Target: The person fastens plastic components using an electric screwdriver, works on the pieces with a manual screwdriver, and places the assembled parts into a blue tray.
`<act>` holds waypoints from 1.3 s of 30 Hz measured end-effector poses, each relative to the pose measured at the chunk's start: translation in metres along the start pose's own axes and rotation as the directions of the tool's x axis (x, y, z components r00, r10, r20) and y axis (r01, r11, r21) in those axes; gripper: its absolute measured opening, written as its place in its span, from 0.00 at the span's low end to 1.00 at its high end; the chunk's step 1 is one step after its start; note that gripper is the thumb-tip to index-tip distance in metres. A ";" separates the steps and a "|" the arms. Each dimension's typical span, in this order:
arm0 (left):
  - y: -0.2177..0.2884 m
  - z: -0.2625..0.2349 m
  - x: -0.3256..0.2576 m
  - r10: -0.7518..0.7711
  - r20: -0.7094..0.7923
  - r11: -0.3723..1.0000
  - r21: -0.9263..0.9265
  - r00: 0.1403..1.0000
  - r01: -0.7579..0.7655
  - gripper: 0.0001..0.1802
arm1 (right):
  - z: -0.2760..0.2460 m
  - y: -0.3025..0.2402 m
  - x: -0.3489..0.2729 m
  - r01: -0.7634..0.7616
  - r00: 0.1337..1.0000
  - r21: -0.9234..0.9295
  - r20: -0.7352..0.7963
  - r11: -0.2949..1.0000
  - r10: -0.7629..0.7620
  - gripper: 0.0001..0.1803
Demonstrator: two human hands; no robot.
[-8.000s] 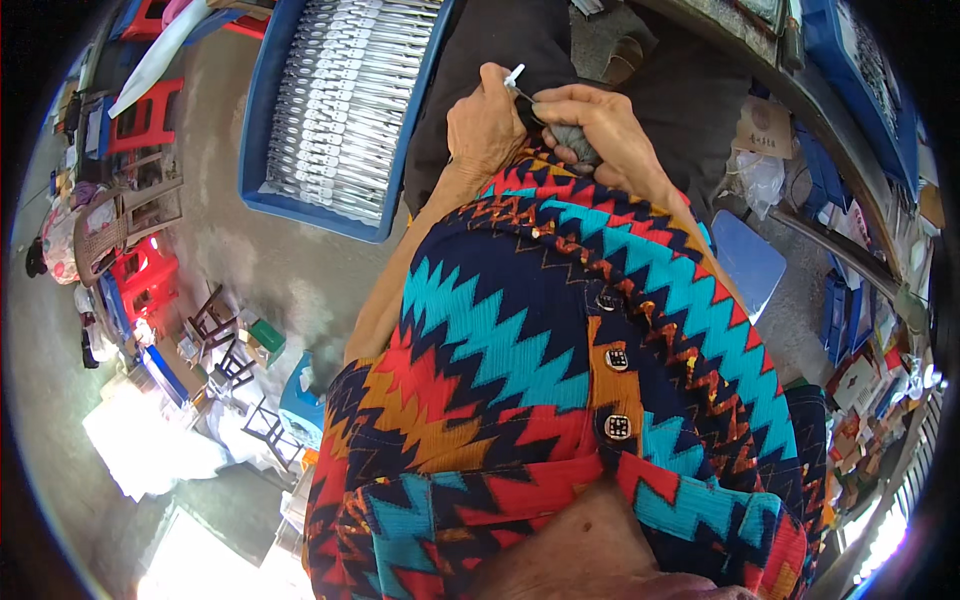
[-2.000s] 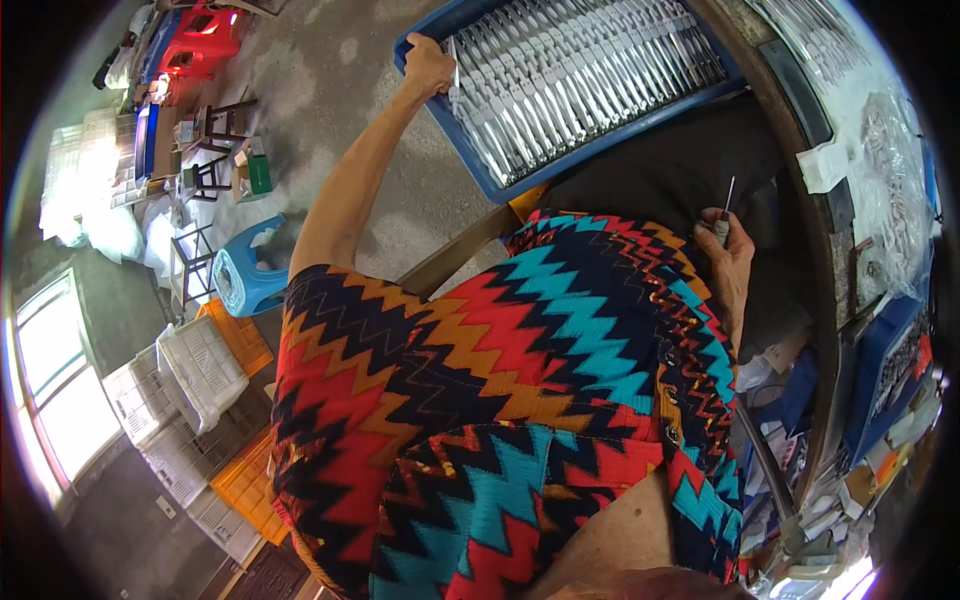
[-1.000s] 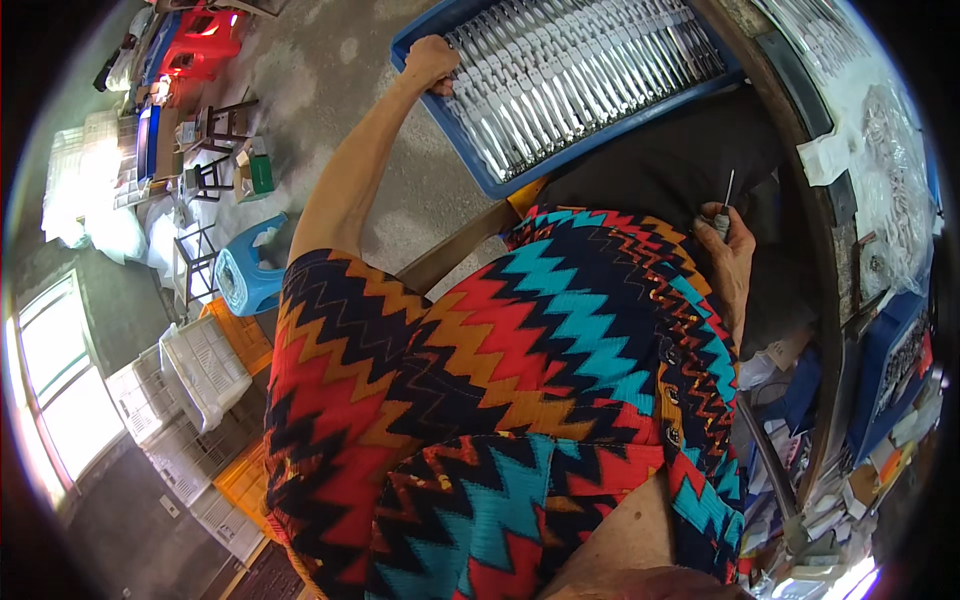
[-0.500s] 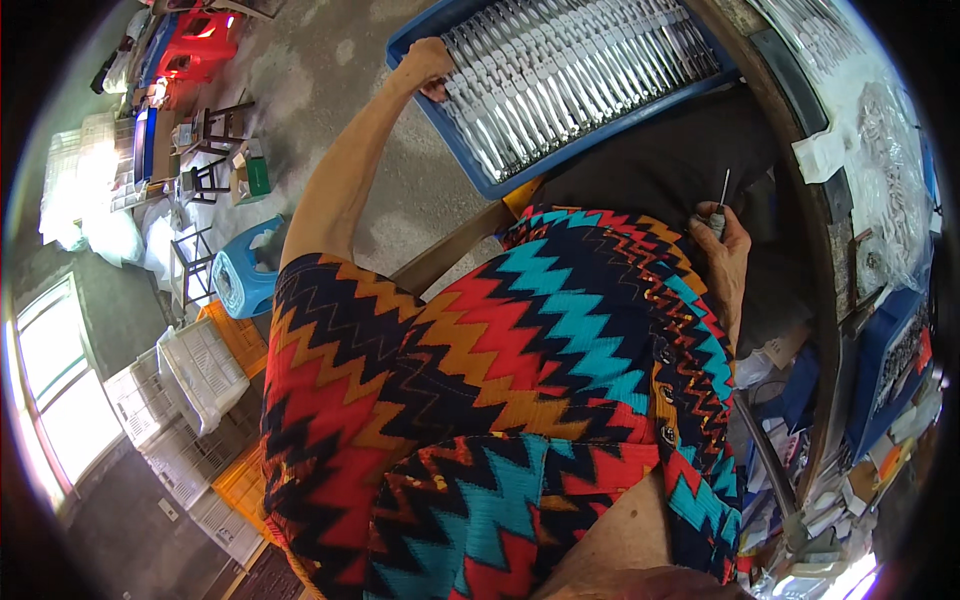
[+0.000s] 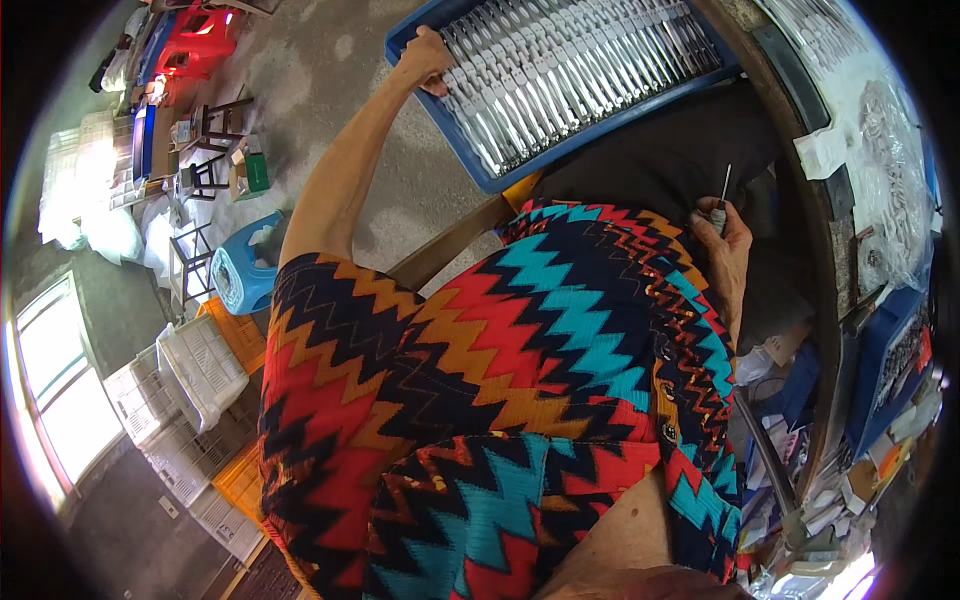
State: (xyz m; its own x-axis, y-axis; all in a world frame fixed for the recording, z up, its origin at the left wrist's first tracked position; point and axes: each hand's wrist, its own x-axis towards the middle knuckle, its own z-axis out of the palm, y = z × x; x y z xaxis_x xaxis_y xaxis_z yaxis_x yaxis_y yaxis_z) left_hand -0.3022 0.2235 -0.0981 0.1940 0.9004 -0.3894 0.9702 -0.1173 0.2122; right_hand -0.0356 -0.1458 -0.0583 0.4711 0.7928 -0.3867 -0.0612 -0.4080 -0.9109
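Observation:
A blue tray [image 5: 478, 175] holds rows of shiny metal pieces [image 5: 580, 85] laid side by side, with flat grey parts across their middles. Over the tray's left end, my left hand [image 5: 427, 57] is closed beside the rim and the ends of the pieces. Its fingertips are hidden, so what they grip cannot be made out. Lower right, near my lap, my right hand [image 5: 728, 245] is wrapped round the handle of a thin-shafted screwdriver [image 5: 726, 186], its metal tip pointing up and away from me.
A workbench edge [image 5: 815, 240] runs down the right side, with plastic-wrapped metal parts [image 5: 885, 190] on it. Another blue tray [image 5: 885, 370] sits farther down there. To my left stand a blue plastic stool [image 5: 235, 270], white crates [image 5: 200, 375] and red stools [image 5: 195, 45].
My left hand has shifted slightly up along the tray's left end. My right hand keeps the screwdriver in nearly the same place.

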 end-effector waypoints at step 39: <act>0.119 -0.044 -0.064 0.636 -0.241 0.717 -0.165 0.733 -0.677 0.21 | 0.006 0.003 -0.002 0.081 0.997 0.011 -0.010 0.997 -0.081 0.09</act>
State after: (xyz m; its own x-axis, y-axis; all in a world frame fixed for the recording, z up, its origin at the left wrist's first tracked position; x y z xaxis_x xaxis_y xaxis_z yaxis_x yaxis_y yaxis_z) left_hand -0.2060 0.1698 -0.0087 0.7245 0.6861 0.0660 0.5401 -0.6246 0.5641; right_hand -0.0417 -0.1455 -0.0609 0.4830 0.8189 -0.3100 -0.0328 -0.3369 -0.9410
